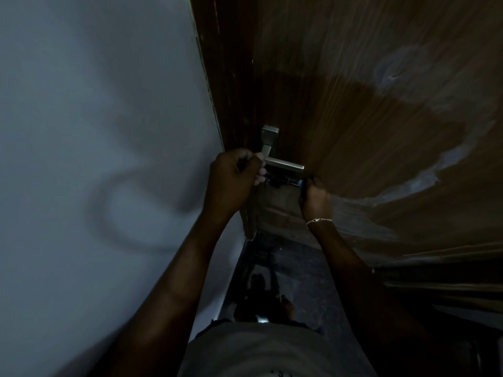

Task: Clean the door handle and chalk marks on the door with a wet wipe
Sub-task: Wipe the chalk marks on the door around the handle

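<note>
At the left edge of the door, beside the neck of the door handle, the fingers of the left hand are curled tightly; whether anything is gripped cannot be told in the dim light. The right hand is bent under the lever's free right end, by a small bluish shape that cannot be identified. One handle is seen, of brushed metal, square-edged, under one flat plate. One thin chain bracelet is worn on the right wrist. The door is brown wood with fine streaked grain. Two pale, smeared chalk marks are spread to the right. A smooth grey wall is seen at the left.
</note>
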Demonstrator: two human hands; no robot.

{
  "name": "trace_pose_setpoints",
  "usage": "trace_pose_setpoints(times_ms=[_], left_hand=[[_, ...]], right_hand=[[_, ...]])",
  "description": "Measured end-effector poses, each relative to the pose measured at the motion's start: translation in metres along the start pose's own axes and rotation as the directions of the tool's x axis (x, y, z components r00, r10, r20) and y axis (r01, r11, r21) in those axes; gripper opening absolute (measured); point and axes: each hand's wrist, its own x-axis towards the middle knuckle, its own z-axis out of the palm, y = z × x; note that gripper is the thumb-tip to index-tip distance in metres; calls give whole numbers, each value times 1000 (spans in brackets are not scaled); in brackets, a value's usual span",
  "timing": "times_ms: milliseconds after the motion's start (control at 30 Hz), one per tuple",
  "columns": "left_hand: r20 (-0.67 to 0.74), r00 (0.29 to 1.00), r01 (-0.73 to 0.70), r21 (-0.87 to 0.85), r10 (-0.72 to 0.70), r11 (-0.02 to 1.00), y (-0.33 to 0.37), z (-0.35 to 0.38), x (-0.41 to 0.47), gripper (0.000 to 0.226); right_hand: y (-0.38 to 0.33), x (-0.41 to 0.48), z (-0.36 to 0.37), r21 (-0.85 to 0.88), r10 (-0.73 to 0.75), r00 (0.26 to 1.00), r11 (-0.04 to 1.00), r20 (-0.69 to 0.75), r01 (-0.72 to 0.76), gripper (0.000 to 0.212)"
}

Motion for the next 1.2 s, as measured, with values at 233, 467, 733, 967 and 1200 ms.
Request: trace_pose_setpoints(times_ms=[233,467,733,967,1200], left_hand=[[8,1000,7,17,-7,1000,-4,8,-1,16],[39,999,1,18,-2,1000,-4,20,-2,22],[71,997,-4,29,2,1000,0,33,-8,22],[47,998,-52,42,50,998,10,39,-4,24],[23,998,-56,48,55,997,11,54,-5,27]], right_hand=[[-25,10,-15,-52,-43,985,997,167,52,16],[16,2,-18,-166,-102,980,977,173,131,17],[38,4,-6,-221,-136,957,956,256,195,40],[76,-14,-11,-131,-4,992,991,127,21,20],[48,-9,-8,26,59,995,998,79,-62,31]])
